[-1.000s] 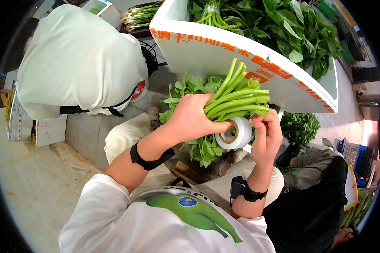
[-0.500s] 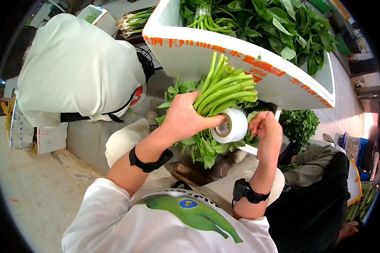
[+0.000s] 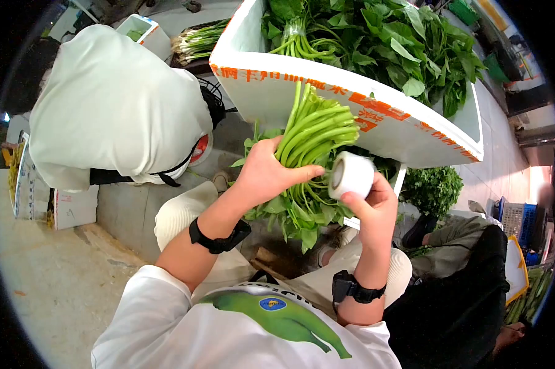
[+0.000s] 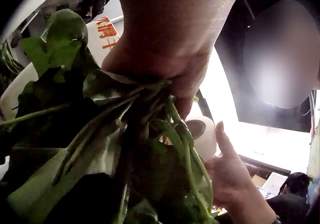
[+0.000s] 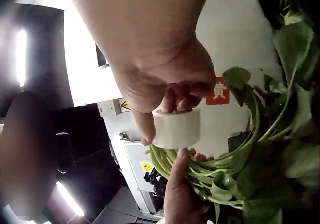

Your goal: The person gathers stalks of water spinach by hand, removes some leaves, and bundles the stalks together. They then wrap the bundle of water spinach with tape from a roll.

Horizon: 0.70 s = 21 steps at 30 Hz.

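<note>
In the head view my left hand (image 3: 262, 172) grips a bundle of leafy greens (image 3: 320, 126) round its stems, thumb across the near side. The cut stem ends fan upward and the leaves (image 4: 105, 149) hang below. My right hand (image 3: 376, 212) holds a roll of clear-white tape (image 3: 354, 175) just right of the left thumb's tip. In the right wrist view, fingers (image 5: 175, 101) sit at the core end of the tape roll (image 5: 177, 129), with the thumb along its side. Beyond the roll shows the left thumb (image 5: 180, 176) against the stems.
A white foam box (image 3: 363, 132) with orange print, filled with greens (image 3: 400, 49), stands just ahead. More leafy greens (image 3: 434, 187) lie at right. Close by on the left is a person in a white top (image 3: 117, 111); a dark-clothed person (image 3: 456, 289) sits at right.
The right hand pinched near the roll's edge, drew away from it, then took hold of the roll. The roll has shifted right, off the left thumb. The left hand keeps its grip on the greens.
</note>
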Each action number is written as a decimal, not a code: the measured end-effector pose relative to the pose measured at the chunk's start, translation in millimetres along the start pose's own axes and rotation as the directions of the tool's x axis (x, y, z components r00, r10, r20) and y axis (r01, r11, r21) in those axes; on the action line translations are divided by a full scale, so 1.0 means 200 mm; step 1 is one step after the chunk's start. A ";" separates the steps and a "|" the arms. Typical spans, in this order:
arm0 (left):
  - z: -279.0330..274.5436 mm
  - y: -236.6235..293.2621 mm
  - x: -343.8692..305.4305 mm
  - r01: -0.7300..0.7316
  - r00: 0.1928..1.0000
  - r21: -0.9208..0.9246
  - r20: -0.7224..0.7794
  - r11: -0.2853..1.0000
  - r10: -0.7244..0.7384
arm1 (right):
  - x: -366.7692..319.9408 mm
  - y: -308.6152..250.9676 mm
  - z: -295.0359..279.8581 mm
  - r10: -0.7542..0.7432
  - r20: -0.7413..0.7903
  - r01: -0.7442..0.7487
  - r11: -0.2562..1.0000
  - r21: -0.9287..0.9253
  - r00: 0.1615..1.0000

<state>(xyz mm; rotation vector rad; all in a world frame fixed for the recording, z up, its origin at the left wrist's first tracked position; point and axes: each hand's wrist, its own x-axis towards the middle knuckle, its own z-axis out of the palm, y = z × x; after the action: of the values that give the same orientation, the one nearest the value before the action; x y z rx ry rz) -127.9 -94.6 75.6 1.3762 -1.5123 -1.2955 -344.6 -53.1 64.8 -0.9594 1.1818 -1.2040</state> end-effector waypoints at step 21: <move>0.04 -0.07 0.04 0.012 0.989 -0.264 0.144 0.964 0.027 | 0.01 0.17 0.16 -0.530 -0.154 0.278 0.645 -0.711 0.834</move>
<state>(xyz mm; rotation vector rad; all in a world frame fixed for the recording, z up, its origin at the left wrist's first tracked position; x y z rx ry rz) -133.6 -98.7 59.0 1.1233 -1.3772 -1.5603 -307.4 -51.3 36.2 -1.6829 1.8243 -1.3705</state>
